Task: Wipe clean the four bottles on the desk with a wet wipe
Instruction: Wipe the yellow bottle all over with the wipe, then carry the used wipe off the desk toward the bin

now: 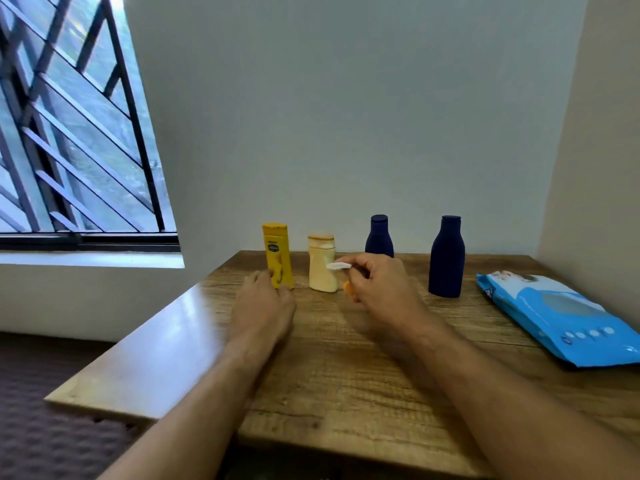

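Head view showed the left hand (265, 299) spread open beside the yellow bottle (277, 255); right hand (377, 289) pinched a wipe (338, 266) near the cream bottle (322, 263)

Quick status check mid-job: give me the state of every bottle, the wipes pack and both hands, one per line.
Yellow plastic bottle: upright, cap shut, left fingers at its base.
Cream squat bottle: upright, cap on.
Small dark blue bottle: upright, capped, at the back.
Tall dark blue bottle: upright, capped, untouched.
Blue wet-wipes pack: lying flat; flap state unclear.
Left hand: open, reaching.
Right hand: pinching a small white wipe.
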